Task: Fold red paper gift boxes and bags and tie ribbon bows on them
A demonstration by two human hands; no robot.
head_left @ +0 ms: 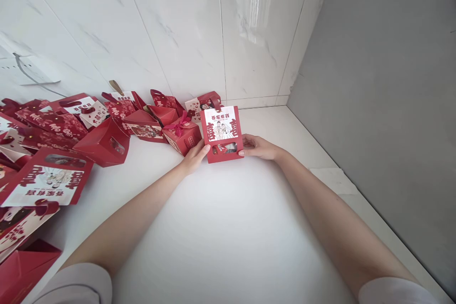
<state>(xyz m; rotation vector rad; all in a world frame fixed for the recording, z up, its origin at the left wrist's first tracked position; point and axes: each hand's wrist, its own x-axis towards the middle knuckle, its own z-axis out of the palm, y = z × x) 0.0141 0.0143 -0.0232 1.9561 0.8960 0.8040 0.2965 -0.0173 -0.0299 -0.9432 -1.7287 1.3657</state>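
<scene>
A small red gift box (221, 134) with a white picture label and a clear window near its bottom stands upright on the white surface (228, 228), far in front of me. My left hand (195, 156) presses against its lower left side. My right hand (257, 146) holds its lower right side with the fingers curled at the edge. Both arms are stretched out. Right beside the held box, to the left, sits another red box with a pink ribbon bow (181, 134).
Several red gift boxes and flat red bags lie in a heap (57, 142) along the left, up to the white tiled wall (171, 28). A grey wall (384, 104) closes the right side. A grey cable (24, 76) runs on the wall at the left.
</scene>
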